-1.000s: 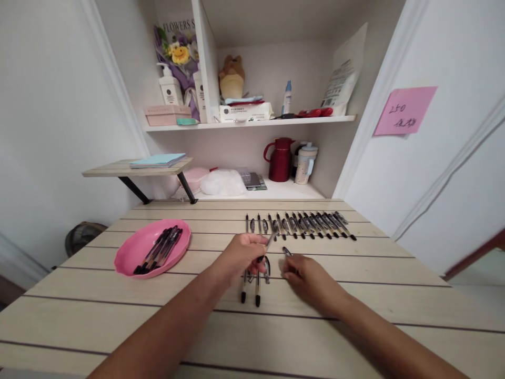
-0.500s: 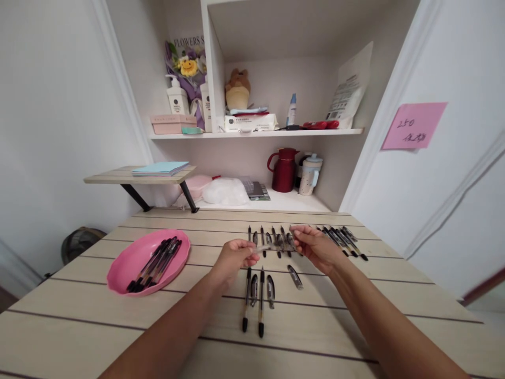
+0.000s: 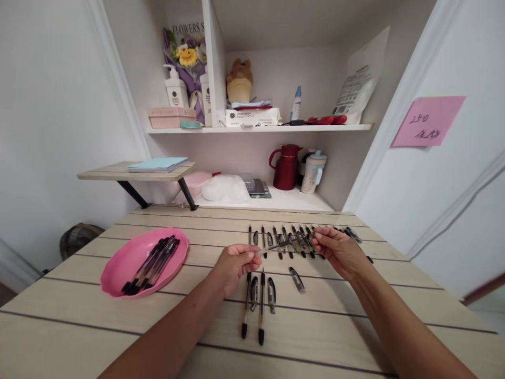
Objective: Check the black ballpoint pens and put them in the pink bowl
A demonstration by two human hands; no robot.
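Note:
My left hand [image 3: 240, 263] is closed in a pinch round a slim clear pen [image 3: 274, 247], whose dark end points right toward my other hand. My right hand [image 3: 333, 247] has thumb and fingertips pressed together just beyond that end; what they grip, if anything, is too small to make out. Below my hands lie two uncapped pens, one of them a black-ended pen [image 3: 262, 310], each with a cap [image 3: 271, 295] beside it. Another loose cap [image 3: 296, 280] rests farther right. Behind my hands stretches a row of uncapped pens [image 3: 283, 237] and caps, partly hidden.
To the left, a pink scalloped tray [image 3: 114, 263] holds several capped pens [image 3: 152, 266]. A small raised shelf [image 3: 106, 171] carries blue paper pads [image 3: 158, 164]. At the back stand a red jug [image 3: 286, 167] and a light tumbler [image 3: 313, 173].
The view has shifted slightly. My right hand has moved right, away from my left hand, uncovering more of the pen row. The pen in my left hand shows more clearly.

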